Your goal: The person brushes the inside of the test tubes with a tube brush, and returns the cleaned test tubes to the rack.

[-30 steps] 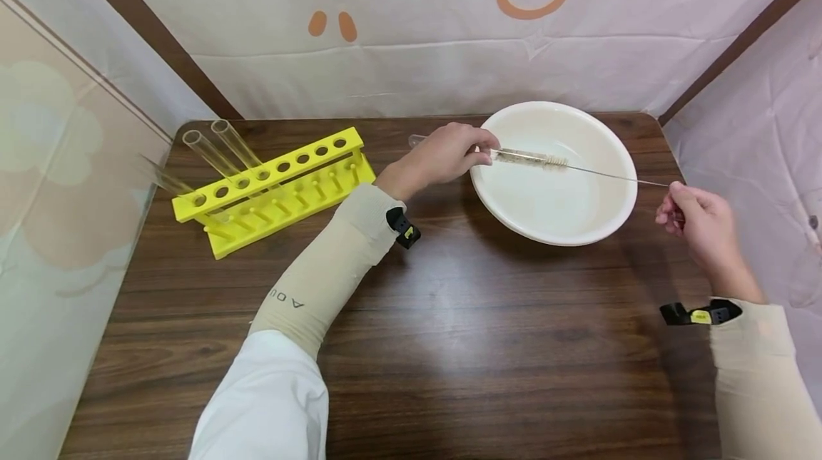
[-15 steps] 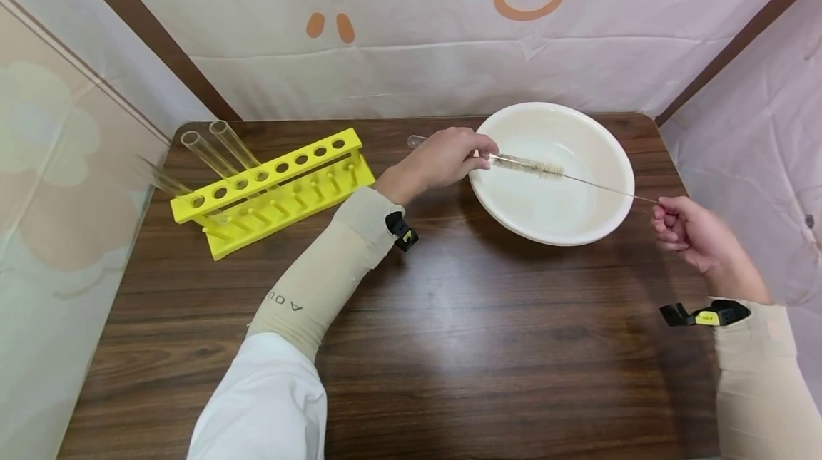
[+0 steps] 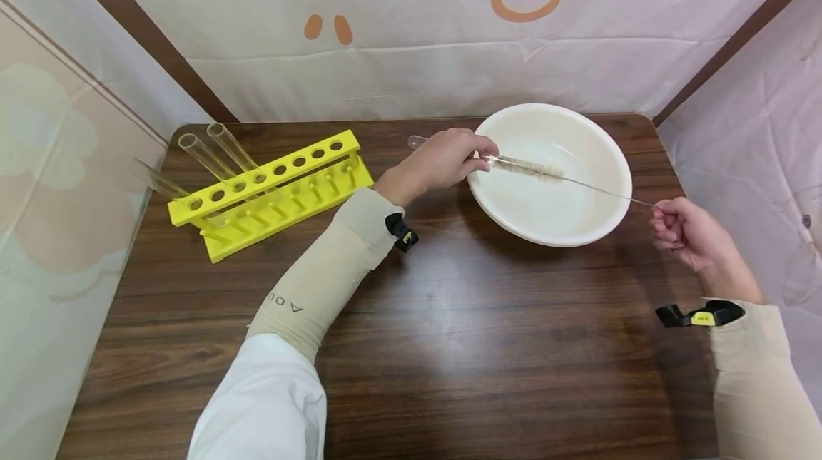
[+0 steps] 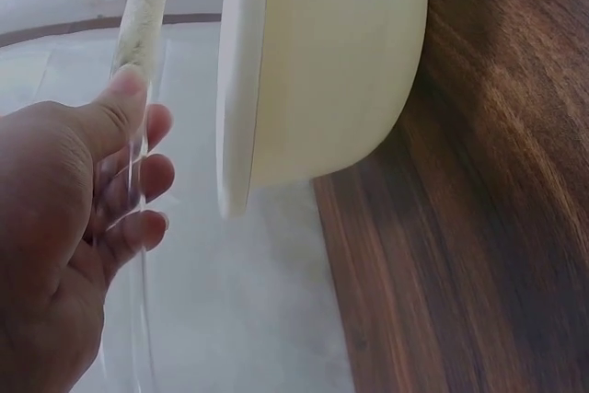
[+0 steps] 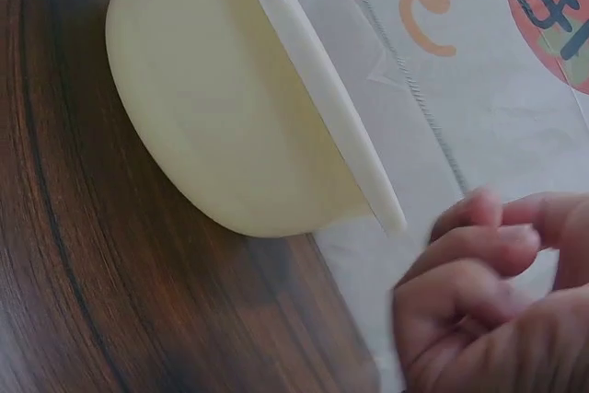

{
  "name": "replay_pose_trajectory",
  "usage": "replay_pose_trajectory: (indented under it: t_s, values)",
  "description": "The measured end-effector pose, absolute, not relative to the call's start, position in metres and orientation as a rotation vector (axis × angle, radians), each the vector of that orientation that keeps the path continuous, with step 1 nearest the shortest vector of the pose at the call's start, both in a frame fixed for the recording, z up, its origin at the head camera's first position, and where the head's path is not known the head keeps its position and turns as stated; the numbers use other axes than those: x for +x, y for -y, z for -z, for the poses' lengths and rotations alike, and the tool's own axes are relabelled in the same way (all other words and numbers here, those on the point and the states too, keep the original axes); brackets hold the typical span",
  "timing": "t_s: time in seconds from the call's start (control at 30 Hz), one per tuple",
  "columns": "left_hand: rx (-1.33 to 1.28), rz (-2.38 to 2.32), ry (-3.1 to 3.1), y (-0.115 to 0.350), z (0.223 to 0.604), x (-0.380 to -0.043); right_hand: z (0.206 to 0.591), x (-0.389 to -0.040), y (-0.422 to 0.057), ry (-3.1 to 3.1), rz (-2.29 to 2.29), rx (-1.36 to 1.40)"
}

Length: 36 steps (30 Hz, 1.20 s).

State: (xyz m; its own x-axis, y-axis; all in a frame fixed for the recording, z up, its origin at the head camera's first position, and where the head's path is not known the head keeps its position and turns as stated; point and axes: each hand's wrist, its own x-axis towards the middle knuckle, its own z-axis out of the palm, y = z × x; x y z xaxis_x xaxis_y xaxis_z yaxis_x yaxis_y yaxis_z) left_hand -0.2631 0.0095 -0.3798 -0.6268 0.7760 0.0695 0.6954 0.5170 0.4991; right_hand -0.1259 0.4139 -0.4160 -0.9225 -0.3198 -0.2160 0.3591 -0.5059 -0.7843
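The left hand point(image 3: 443, 158) has its fingers clamped round a clear, slender glass test tube point(image 4: 127, 319), held across the left rim of the round white plastic basin point(image 3: 552, 210). Pale bristles of a thin wire-handled brush point(image 3: 528, 167) lie partly inside the tube, above the basin. The right hand point(image 3: 696, 235), just right of the basin, pinches the brush's wire. Left of the basin, well apart, a yellow plastic rack point(image 3: 270, 174) holds leaning clear tubes point(image 3: 204, 155).
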Motion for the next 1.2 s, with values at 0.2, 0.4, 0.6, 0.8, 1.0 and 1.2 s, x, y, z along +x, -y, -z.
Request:
replay_pose_trajectory:
  t_s: [0.2, 0.4, 0.6, 0.8, 1.0, 1.2]
  values:
    - [1.221, -0.788, -2.568, -0.008, 0.381, -0.266, 0.414, -0.124, -0.409, -1.967, 2.639, 0.029]
    - [1.222, -0.779, -2.562, -0.010, 0.379, -0.264, 0.416, -0.125, -0.410, -2.189, 2.617, -0.052]
    - [1.204, -0.801, -2.546, -0.010, 0.380, -0.263, 0.408, -0.126, -0.405, -1.838, 2.780, 0.073]
    - [1.206, -0.864, -2.503, -0.009, 0.381, -0.264, 0.401, -0.131, -0.395, -1.337, 3.109, 0.048]
    - [1.214, -0.854, -2.499, -0.006, 0.380, -0.265, 0.403, -0.134, -0.390, -1.275, 3.322, 0.077]
    - [1.197, -0.785, -2.538, -0.005, 0.378, -0.264, 0.408, -0.137, -0.393, -1.324, 3.434, 0.050]
